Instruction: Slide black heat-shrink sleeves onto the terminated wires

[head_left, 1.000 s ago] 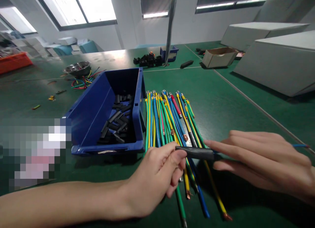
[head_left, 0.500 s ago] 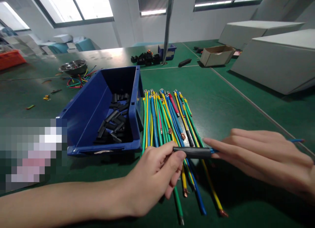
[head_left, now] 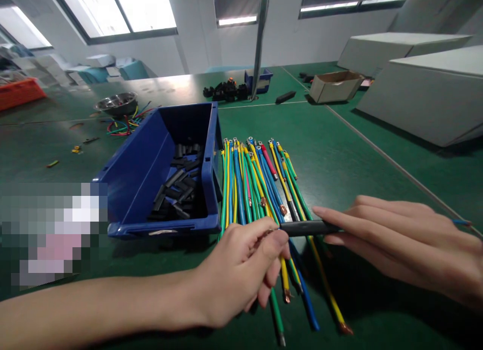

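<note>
A black heat-shrink tube (head_left: 304,228) lies crosswise between my hands, threaded on a blue cable (head_left: 461,222) whose far end sticks out beyond my right hand. My left hand (head_left: 251,269) is closed in a pinch at the tube's left end, gripping the cable end; a small bit of metal shows between thumb and forefinger. My right hand (head_left: 392,239), its fingers straight and pressed together, holds the tube's right end. Beneath both hands, several blue, green and yellow cables (head_left: 241,189) lie in a row, some with ring lugs and some with bare copper ends.
Left of the cables stands a blue bin (head_left: 128,173) holding short black tubes (head_left: 181,184). Farther back are a metal bowl (head_left: 116,104), loose thin wires (head_left: 124,126), a pile of black parts (head_left: 226,90), a cardboard box (head_left: 334,88) and large white boxes (head_left: 426,98). A metal pole (head_left: 260,43) rises behind.
The black tube has shifted right along the cable, away from my left fingers and up to my right fingertips. The blue stretch between tube and right hand is now covered.
</note>
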`<control>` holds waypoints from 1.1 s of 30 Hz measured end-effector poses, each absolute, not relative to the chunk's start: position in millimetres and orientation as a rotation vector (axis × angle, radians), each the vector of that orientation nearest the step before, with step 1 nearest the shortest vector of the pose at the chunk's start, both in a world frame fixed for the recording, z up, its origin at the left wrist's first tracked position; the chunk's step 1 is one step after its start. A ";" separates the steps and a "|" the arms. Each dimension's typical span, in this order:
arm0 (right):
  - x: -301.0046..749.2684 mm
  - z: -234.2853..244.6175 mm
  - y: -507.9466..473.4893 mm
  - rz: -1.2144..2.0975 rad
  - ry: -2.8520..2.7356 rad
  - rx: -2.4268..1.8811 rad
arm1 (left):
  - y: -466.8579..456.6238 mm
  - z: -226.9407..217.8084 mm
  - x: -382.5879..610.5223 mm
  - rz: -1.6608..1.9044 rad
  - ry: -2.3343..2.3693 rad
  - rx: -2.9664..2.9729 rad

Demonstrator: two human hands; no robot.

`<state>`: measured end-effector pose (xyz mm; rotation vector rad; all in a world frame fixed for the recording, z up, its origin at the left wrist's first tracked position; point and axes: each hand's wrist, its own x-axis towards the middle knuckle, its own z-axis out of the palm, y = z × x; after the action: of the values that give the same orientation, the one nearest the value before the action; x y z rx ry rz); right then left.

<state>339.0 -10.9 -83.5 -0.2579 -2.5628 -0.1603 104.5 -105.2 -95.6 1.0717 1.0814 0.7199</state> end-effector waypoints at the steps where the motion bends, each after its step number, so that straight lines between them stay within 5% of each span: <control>1: 339.8 -82.7 -10.0 -0.145 -2.557 -0.260 | -105.0 -95.8 104.2 0.721 1.080 1.079; 33: 344.0 -79.0 -5.3 -0.249 -2.508 -0.161 | -110.1 -102.1 100.4 0.818 1.014 0.949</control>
<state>344.0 -5.3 -79.0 -0.1608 -2.5081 -0.2494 100.4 -110.1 -102.1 0.9487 1.0138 0.8180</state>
